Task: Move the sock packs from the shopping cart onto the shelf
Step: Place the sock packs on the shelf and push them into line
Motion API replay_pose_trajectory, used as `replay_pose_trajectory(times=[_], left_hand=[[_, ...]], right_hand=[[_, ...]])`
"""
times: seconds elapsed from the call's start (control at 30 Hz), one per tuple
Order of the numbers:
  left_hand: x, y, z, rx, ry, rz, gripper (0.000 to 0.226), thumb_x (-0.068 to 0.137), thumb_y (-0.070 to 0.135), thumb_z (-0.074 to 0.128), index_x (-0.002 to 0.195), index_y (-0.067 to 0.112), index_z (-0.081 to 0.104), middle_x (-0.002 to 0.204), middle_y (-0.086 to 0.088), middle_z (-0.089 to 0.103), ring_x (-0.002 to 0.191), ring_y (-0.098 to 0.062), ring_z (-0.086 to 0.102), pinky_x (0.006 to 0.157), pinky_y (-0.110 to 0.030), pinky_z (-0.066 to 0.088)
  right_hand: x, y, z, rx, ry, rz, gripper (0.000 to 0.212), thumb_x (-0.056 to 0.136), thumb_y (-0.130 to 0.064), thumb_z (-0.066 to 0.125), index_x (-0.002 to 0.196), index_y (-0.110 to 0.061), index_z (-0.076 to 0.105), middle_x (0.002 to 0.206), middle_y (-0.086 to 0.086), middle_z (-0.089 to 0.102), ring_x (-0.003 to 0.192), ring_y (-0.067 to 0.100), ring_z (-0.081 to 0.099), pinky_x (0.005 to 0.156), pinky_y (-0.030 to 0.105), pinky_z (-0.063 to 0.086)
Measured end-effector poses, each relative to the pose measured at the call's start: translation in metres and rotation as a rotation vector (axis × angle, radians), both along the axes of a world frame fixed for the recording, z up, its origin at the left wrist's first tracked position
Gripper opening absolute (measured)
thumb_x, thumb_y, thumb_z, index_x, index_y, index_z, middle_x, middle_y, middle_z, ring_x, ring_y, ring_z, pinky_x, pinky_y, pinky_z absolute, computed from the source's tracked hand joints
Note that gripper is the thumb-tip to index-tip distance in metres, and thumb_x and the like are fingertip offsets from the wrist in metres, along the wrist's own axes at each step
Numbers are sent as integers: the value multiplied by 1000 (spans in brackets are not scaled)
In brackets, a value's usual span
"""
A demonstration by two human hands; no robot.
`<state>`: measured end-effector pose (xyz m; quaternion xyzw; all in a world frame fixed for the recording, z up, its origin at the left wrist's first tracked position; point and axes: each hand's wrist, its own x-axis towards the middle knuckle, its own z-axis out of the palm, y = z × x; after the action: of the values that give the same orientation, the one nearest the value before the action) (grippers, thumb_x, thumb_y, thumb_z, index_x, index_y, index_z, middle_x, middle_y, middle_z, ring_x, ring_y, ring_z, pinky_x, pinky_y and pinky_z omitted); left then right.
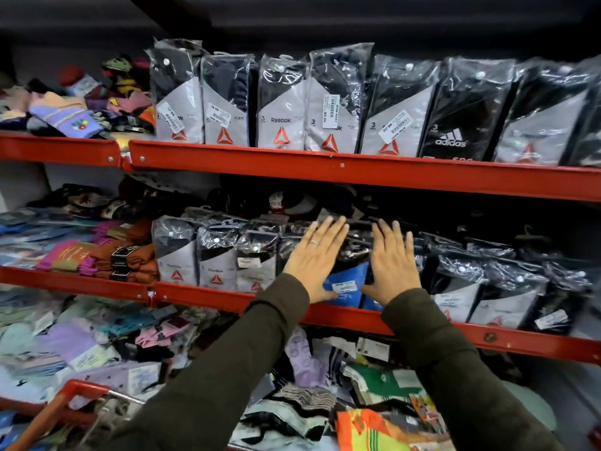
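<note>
Both my hands press flat against sock packs standing on the middle red shelf (201, 296). My left hand (317, 255), with a ring on one finger, lies with fingers spread on a dark pack. My right hand (392, 263) rests beside it, fingers apart. Between them shows a sock pack with a blue card (346, 284) and a white price label. A row of plastic-wrapped grey-and-black sock packs (216, 255) runs left and right of my hands. The shopping cart's red rim (76, 393) shows at bottom left.
The upper shelf (325, 166) holds a full row of upright grey-and-black packs (331, 102). Loose coloured socks (65, 115) pile at the left on each level. The lowest level (146, 346) is heaped with mixed socks and packs.
</note>
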<state>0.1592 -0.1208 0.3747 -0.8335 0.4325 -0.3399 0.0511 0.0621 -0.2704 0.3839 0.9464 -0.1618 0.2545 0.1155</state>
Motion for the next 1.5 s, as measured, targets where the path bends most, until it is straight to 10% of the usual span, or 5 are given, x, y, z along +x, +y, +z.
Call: replay_pose_trajectory(times=[0.47,0.7,0.93,1.5], left_hand=[[-8,-62,-6,36,178,26,113,78,33,85,157,3,10,161,-13,23,149,-31,25,127,-40,17],[-9,-72,-12,3,204,53,115,75,27,87,157,2,10,162,-14,22,150,-32,23,128,-42,16],[-8,-70,-14,-26,209,38,113,77,26,86,157,2,10,163,-14,19,151,-32,20,129,-43,13],[-15,-54,1,-10,148,50,121,80,42,79,159,8,-6,164,-11,19,153,-30,17,128,-45,3]], right_hand=[[2,-41,-23,-117,0,12,102,56,-29,93,141,0,43,135,19,55,131,38,49,116,49,36],[-1,-43,-21,-138,101,26,113,66,-40,86,150,1,22,148,20,38,140,39,34,122,50,19],[3,-35,-23,-156,76,-65,100,62,-31,88,142,3,39,134,21,54,123,37,52,110,49,39],[-17,-32,-6,-135,76,7,119,71,-53,76,153,1,8,159,21,21,148,42,15,123,54,10]])
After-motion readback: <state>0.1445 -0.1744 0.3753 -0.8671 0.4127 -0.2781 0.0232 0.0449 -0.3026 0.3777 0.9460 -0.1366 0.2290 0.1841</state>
